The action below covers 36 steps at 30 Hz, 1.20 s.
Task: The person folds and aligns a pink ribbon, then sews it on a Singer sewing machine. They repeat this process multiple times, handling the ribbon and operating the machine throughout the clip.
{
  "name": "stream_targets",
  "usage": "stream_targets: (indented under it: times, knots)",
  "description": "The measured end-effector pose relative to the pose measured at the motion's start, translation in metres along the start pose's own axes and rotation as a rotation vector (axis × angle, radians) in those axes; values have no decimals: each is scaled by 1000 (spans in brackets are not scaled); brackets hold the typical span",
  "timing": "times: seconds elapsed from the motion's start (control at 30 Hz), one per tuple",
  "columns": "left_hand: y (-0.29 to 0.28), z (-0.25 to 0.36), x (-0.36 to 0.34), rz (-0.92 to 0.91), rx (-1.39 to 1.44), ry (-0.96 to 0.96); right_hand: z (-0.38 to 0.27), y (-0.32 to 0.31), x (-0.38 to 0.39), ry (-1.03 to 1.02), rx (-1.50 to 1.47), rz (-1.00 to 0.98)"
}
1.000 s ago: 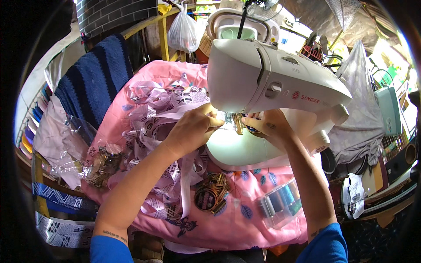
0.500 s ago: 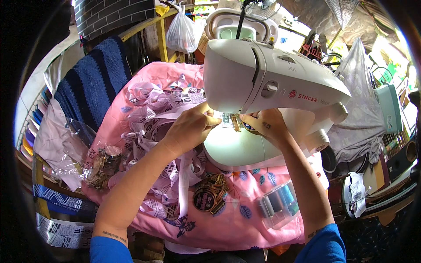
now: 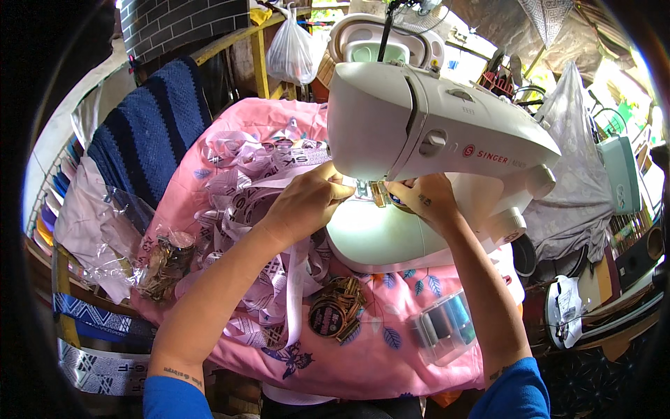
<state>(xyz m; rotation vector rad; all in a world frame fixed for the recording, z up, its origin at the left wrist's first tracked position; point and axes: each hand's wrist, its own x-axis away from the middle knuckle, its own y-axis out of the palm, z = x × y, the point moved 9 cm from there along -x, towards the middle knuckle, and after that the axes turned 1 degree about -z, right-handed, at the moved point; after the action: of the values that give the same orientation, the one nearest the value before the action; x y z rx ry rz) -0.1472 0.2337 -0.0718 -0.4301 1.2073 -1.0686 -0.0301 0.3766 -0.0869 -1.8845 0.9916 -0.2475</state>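
Note:
A white sewing machine (image 3: 447, 133) stands before me, its lamp lighting the needle area. My left hand (image 3: 307, 199) is closed in a pinch at the left of the presser foot (image 3: 363, 188), on the end of a lilac printed ribbon (image 3: 279, 183). At the right of the foot, my right hand (image 3: 427, 199) grips a gold medal (image 3: 379, 194) with a dark round face, mostly hidden by the fingers. The medal's gold bar lies beside the foot. More of the ribbon is heaped left of the machine, partly behind my left forearm.
Gold medals (image 3: 338, 311) lie stacked on the pink cloth (image 3: 391, 359) near me. A clear box (image 3: 444, 328) with thread spools sits by my right forearm. Bagged gold pieces (image 3: 166, 265) lie at the left. A striped blue towel (image 3: 150, 133) hangs at the far left.

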Motion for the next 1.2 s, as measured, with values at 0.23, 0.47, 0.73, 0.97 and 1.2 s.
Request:
stream_targets:
  times: [0.23,0.47,0.73,0.97,1.2]
  knots:
    - [2,-2,-1,14,-14,7,-4,-4,1,-16,47,14]
    - [0,0,0,48,-36,28,-4,-2,2,0,96,31]
    - [2,-8,5,33,-47,-11,-19,-5,11,-13,249,154]
    - [-10,-35,11,-104,281,-174,-33,-22,30,-34,510,211]
    - [-96,-86,34,-84,279,-353,-103,-29,176,-134,-156,-492]
